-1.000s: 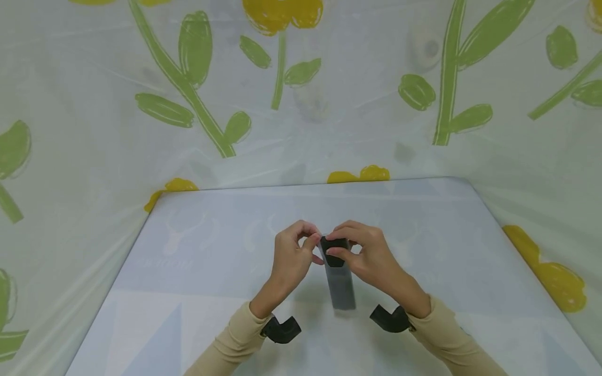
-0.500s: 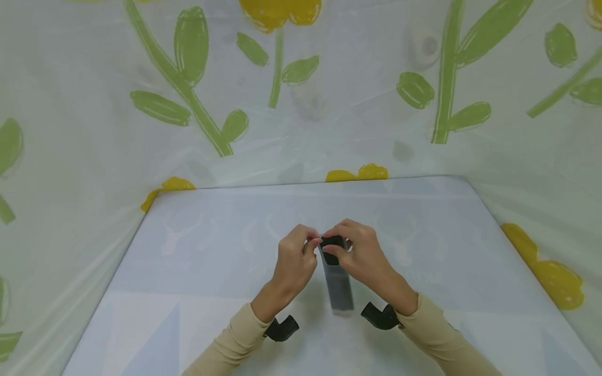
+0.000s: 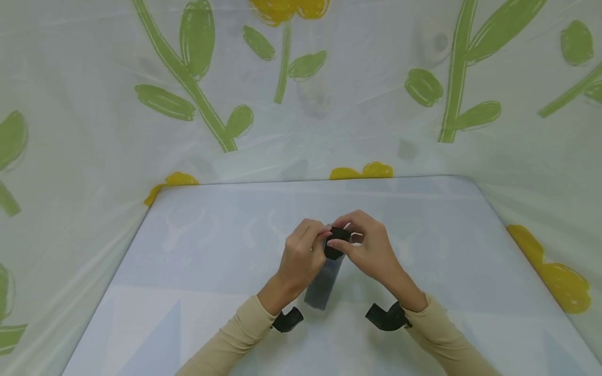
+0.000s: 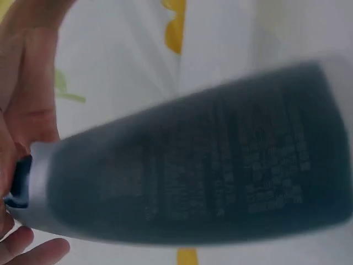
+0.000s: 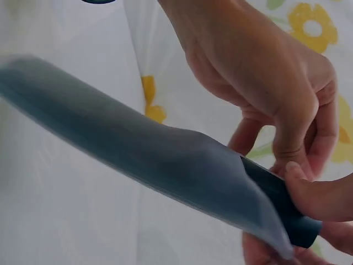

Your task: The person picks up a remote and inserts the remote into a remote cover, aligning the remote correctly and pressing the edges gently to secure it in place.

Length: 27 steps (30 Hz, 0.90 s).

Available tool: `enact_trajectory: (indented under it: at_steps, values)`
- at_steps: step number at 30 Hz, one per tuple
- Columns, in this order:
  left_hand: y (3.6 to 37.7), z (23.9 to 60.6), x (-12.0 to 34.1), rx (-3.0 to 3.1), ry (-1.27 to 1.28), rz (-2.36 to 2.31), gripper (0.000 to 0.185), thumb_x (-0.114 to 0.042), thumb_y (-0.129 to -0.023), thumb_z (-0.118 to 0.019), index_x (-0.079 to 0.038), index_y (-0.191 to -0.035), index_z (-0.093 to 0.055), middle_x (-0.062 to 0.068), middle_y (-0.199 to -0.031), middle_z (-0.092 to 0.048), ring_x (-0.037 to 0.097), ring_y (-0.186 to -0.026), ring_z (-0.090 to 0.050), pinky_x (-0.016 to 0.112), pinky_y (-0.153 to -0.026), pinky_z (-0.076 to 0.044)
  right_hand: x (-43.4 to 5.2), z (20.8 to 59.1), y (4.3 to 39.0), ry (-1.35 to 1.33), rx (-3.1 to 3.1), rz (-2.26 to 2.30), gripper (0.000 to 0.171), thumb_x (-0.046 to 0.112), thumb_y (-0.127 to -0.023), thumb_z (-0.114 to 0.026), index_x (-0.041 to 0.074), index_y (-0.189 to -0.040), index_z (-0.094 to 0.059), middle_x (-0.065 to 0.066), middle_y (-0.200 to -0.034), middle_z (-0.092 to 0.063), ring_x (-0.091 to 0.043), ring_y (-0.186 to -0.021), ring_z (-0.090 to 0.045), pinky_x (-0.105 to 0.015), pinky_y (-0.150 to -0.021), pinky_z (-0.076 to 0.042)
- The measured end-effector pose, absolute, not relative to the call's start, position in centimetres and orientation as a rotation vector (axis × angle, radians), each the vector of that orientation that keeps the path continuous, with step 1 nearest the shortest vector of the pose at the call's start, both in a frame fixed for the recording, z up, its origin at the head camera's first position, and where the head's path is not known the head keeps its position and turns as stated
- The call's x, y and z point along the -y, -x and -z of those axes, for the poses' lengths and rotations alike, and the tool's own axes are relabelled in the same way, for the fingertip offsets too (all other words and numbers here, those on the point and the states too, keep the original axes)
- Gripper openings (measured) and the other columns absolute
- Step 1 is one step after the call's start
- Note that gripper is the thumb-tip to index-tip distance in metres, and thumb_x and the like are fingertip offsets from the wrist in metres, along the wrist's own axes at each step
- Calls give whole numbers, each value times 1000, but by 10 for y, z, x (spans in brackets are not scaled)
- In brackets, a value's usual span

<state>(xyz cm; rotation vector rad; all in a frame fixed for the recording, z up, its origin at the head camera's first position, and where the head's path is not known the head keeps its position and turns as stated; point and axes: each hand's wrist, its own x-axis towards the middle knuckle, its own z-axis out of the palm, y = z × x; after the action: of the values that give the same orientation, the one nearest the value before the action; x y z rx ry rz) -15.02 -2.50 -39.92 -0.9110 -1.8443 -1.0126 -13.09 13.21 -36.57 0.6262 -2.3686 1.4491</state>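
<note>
Both hands are holding a dark grey squeeze tube (image 3: pixel 324 284) above the counter (image 3: pixel 197 261). The right hand (image 3: pixel 369 249) is pinching its black cap (image 3: pixel 336 241) at the far end; the left hand (image 3: pixel 301 258) is gripping the neck just beside it. The tube's long axis is slanting back toward the person, leftward.

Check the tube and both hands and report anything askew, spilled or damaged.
Nothing stands out. The grey tube hangs slanted above the table, held at its black cap by the left hand and right hand. No spill or damage shows.
</note>
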Motion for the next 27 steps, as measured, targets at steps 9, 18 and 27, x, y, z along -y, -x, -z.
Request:
enact_trajectory:
  at_steps: [9, 18, 27]
  values:
    - [151, 391, 29, 1858, 863, 1625, 22, 2, -82, -71, -1, -102, -64, 11, -94, -63, 18, -76, -60, 27, -61, -56, -145, 371, 136, -829, 2138, -1697, 30, -8, -72, -76, 1, -99, -66, -10, -97, -61, -17, -80, -61, -25, -69, -55]
    - [152, 385, 41, 2109, 797, 2308, 25, -7, -91, -62, 3, -114, -61, 12, -107, -61, 19, -95, -60, 33, -72, -56, -148, 370, 134, -691, 2047, -1785, 35, -16, -64, -78, -5, -94, -64, -17, -94, -55, -16, -81, -65, -28, -71, -57]
    - [149, 389, 39, 1859, 706, 2509, 50, -27, -83, -71, 14, -108, -58, 1, -95, -66, 13, -80, -65, 30, -69, -56, -151, 375, 127, -671, 2146, -1757, 19, -7, -77, -72, -1, -95, -71, -11, -89, -67, -17, -82, -65, -30, -72, -57]
